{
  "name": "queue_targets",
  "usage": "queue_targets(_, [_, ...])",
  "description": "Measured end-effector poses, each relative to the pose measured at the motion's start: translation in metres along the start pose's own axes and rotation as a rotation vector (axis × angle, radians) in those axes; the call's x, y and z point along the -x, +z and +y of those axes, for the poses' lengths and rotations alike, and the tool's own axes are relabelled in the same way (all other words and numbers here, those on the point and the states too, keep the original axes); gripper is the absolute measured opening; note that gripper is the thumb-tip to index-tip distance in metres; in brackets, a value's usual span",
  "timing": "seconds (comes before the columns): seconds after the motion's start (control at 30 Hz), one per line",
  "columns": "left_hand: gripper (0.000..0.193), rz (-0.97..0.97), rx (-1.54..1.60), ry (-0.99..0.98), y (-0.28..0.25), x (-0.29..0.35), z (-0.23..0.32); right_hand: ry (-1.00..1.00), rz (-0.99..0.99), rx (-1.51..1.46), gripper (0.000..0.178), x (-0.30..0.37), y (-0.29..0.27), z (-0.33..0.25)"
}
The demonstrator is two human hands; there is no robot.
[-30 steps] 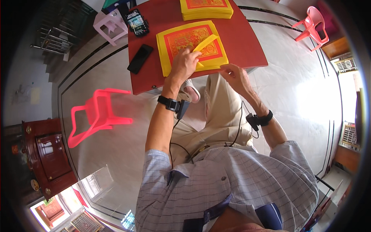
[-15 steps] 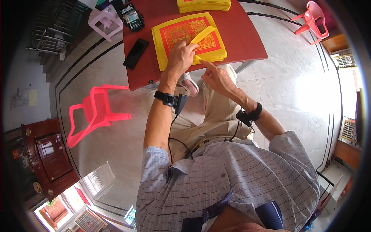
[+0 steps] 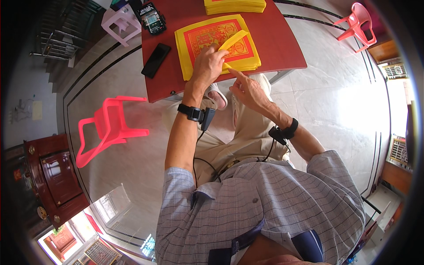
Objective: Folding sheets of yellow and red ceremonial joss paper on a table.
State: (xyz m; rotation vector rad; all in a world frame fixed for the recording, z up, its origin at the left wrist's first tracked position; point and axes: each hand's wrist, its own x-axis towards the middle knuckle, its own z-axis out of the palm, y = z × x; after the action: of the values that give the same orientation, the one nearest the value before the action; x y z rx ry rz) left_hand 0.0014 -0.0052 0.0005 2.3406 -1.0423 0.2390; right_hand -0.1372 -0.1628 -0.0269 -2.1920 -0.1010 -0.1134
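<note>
A stack of yellow joss paper sheets (image 3: 181,46) with red-and-gold printed panels lies near the front edge of the red table (image 3: 282,44). My left hand (image 3: 206,66) rests over the stack, its fingers closed on a narrow folded yellow paper strip (image 3: 235,40) that slants up to the right across the print. Its palm side and part of the strip are hidden. My right hand (image 3: 251,90) is just off the table edge, index finger stretched out with its tip at the stack's near edge. The thumb stands apart, and nothing shows in that hand.
Another yellow paper stack (image 3: 236,6) sits at the table's far side. Left of the sheets lie a dark phone (image 3: 156,60) and a lit phone in a holder (image 3: 152,20). A pink chair (image 3: 112,126) stands left, another pink chair (image 3: 358,27) far right, and a pale stool (image 3: 121,24) beside the table.
</note>
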Motion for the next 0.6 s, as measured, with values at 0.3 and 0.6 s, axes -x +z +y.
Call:
queue_targets(0.3, [0.026, -0.003, 0.027, 0.004, 0.000, -0.001, -0.003, 0.046, 0.002, -0.011, 0.063, -0.001, 0.001, -0.001])
queue_targets(0.6, [0.028, -0.098, 0.020, -0.121, -0.009, -0.002, 0.007, 0.114, -0.025, -0.023, 0.060, -0.003, -0.005, -0.013])
